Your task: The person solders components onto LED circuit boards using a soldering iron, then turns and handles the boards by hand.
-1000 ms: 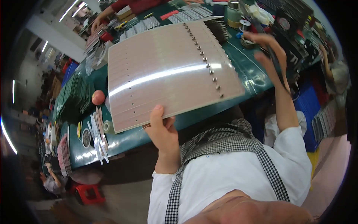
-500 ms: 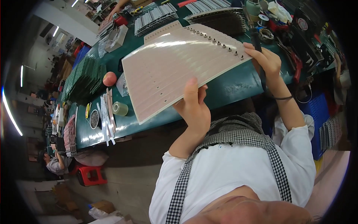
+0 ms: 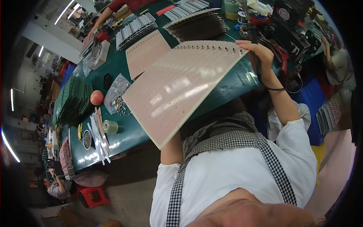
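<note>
Right hand (image 3: 261, 53) pinches the right corner of the pink panel (image 3: 181, 83); left hand is behind the panel, only its forearm (image 3: 172, 151) shows, so can't tell its grip, though it probably supports the underside. Panel is tilted, raised over the counter (image 3: 130, 130), near corner past the front edge, small metal parts (image 3: 213, 48) lined along its far side. Second pink panel (image 3: 147, 53) lies beyond. Step looks like tilting the panel by hand; next move likely calls for steady support at both sides.
</note>
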A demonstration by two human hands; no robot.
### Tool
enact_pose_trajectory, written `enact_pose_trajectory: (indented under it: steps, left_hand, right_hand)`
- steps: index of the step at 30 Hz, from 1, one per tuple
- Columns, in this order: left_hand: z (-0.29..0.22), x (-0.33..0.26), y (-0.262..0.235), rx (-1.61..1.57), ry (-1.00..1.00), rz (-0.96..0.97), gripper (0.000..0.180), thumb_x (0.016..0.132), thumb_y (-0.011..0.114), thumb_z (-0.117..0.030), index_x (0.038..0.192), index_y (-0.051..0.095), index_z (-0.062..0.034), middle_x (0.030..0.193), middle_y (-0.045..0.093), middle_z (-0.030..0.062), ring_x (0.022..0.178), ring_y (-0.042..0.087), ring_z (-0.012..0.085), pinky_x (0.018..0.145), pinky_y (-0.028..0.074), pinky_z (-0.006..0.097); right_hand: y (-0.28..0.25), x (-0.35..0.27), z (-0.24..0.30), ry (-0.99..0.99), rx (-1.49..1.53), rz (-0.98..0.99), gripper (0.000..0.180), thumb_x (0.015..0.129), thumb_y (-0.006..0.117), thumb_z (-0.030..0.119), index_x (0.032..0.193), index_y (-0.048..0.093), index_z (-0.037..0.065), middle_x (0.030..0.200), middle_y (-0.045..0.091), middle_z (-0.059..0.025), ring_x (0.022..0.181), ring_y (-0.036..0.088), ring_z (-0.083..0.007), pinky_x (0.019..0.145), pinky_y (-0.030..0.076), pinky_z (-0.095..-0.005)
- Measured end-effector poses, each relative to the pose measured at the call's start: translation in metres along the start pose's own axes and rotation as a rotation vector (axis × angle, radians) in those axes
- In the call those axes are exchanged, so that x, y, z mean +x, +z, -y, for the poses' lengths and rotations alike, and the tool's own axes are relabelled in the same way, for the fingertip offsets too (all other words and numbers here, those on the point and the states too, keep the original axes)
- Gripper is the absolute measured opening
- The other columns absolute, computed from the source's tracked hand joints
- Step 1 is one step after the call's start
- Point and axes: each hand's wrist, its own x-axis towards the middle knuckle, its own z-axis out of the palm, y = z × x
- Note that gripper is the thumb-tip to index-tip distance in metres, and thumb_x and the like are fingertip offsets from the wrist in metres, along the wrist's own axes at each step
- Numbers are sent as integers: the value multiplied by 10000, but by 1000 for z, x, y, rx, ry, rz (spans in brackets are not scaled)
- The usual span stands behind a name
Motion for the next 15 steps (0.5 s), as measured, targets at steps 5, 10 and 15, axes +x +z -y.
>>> enact_pose_trajectory:
  steps: [5, 10, 15]
  left_hand:
    - [5, 5, -8, -301, -203, -135, 316, 865, 525, -153, 1143, 471, -14, 1004, 553, 136, 804, 581, 204, 657, 508, 288]
    - [16, 10, -18, -639, -409, -228, 300, 875, 508, -161, 1138, 477, -19, 1023, 547, 139, 850, 589, 224, 696, 522, 303]
    - [34, 6, -29, -591, -439, -212, 276, 890, 463, -188, 1120, 499, -40, 1047, 537, 142, 911, 583, 239, 752, 533, 351]
  right_hand:
    - [0, -12, -13, 22, 1, 36, 232, 753, 538, -158, 936, 603, -32, 975, 648, -166, 899, 640, -223, 790, 489, -269]
    - [6, -17, -10, 105, 133, 9, 225, 742, 554, -157, 931, 597, -42, 995, 639, -167, 937, 626, -226, 818, 488, -296]
    - [7, -25, -19, 155, 205, 43, 235, 740, 566, -151, 944, 592, -39, 1004, 636, -165, 947, 620, -218, 832, 485, -295]
